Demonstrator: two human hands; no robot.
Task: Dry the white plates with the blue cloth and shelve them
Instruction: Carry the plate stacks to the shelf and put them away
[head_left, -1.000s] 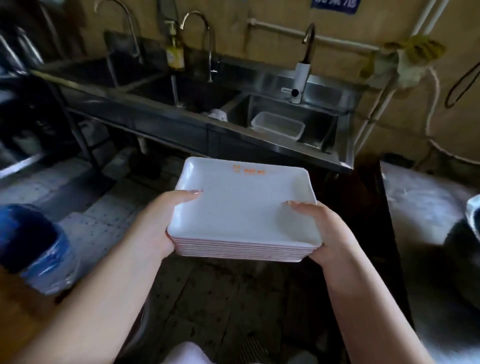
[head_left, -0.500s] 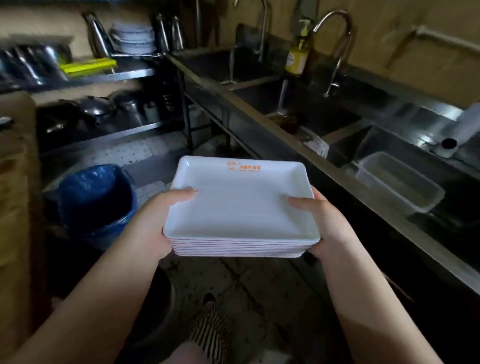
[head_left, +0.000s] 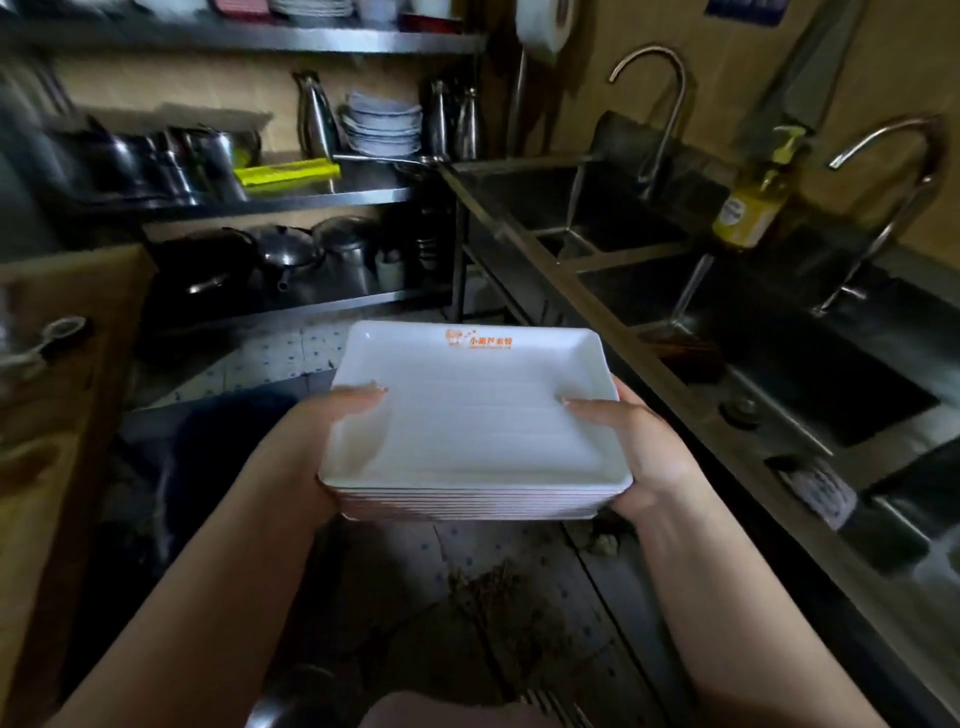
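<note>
Shelving step underway, judging by pose: left hand (head_left: 332, 441) and right hand (head_left: 636, 452) gripping plates (head_left: 475, 431) stack at chest height, thumbs curling over rims. Facing rack (head_left: 322, 195), probably the target. Next: finding free shelf space, lowering stack level.

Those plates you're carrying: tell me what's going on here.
A person holds a stack of white plates in both hands, the left hand gripping its left edge and the right hand its right edge, thumbs lying on the top plate. The stack is off any surface, over the floor beside the steel sinks. Metal shelves with pots and dishes stand ahead, so shelving seems next. No blue cloth shows.
</note>
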